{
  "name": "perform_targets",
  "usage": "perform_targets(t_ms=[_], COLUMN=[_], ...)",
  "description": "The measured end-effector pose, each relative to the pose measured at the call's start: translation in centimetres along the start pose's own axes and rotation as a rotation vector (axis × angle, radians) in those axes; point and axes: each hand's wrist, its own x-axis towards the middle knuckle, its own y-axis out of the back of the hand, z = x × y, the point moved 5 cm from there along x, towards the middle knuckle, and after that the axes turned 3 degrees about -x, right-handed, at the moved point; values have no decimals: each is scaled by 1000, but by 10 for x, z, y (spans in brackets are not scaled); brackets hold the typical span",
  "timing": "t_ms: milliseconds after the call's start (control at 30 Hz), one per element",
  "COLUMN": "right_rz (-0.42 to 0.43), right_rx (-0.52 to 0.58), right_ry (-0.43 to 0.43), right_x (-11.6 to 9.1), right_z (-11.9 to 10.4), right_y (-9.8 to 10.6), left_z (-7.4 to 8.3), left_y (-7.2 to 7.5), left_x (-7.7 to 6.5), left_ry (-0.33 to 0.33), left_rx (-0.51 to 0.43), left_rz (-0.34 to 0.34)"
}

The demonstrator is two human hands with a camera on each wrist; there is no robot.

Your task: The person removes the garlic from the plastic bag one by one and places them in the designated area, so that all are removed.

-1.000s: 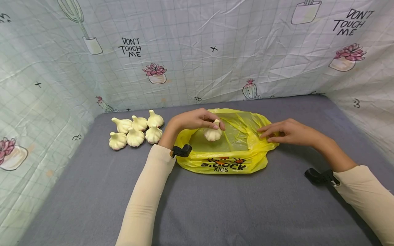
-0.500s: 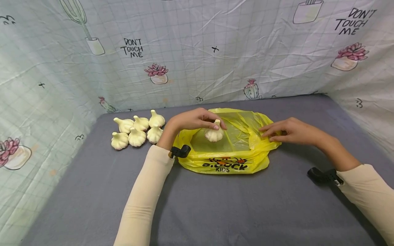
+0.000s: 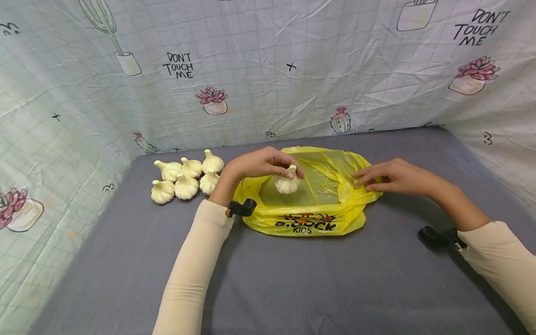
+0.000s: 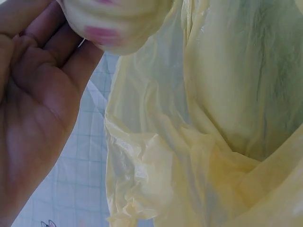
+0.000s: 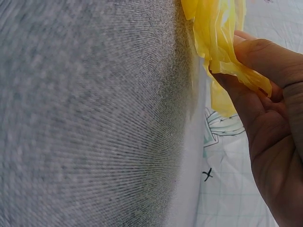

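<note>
A garlic bulb (image 3: 286, 184) hangs over the mouth of a yellow plastic bag (image 3: 310, 228), its stem pinched between the thumb and fingers of my left hand (image 3: 264, 164). In the left wrist view the bulb (image 4: 118, 23) shows pink patches on its underside, beside the bag's crumpled film (image 4: 156, 161). My right hand (image 3: 398, 177) pinches the bag's right rim; in the right wrist view, gathered yellow film (image 5: 220, 42) lies between thumb and fingers. The bag lies with its mouth spread wide, and no bulb shows inside it.
Several more garlic bulbs (image 3: 186, 187) stand in two rows on the grey cloth (image 3: 318, 284), left of the bag and close to my left forearm. A printed fabric backdrop (image 3: 259, 93) rises behind and along both sides.
My left hand, with the garlic bulb, has shifted slightly left over the bag's mouth in the last half second. The right hand keeps its hold on the rim.
</note>
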Motion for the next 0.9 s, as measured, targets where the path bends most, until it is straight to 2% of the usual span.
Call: perform_targets(t_ms=[133, 233, 500, 600, 733, 900], right_rz=[-2, -5, -3, -1, -1, -10], right_rx=[1, -3, -6, -3, 9, 15], right_ry=[2, 3, -3, -12, -15, -8], right_x=[0, 0, 0, 0, 0, 0], right_z=[1, 1, 2, 2, 2, 1], right_y=[-1, -1, 0, 0, -1, -3], left_z=[0, 2, 10, 14, 14, 7], left_y=[-1, 0, 13, 19, 22, 20], left_x=[-3, -6, -15, -17, -23, -34], left_ry=[0, 19, 135, 158, 179, 222], left_rx=[5, 29, 101, 106, 83, 71], left_rz=[-6, 29, 258, 331, 376, 398])
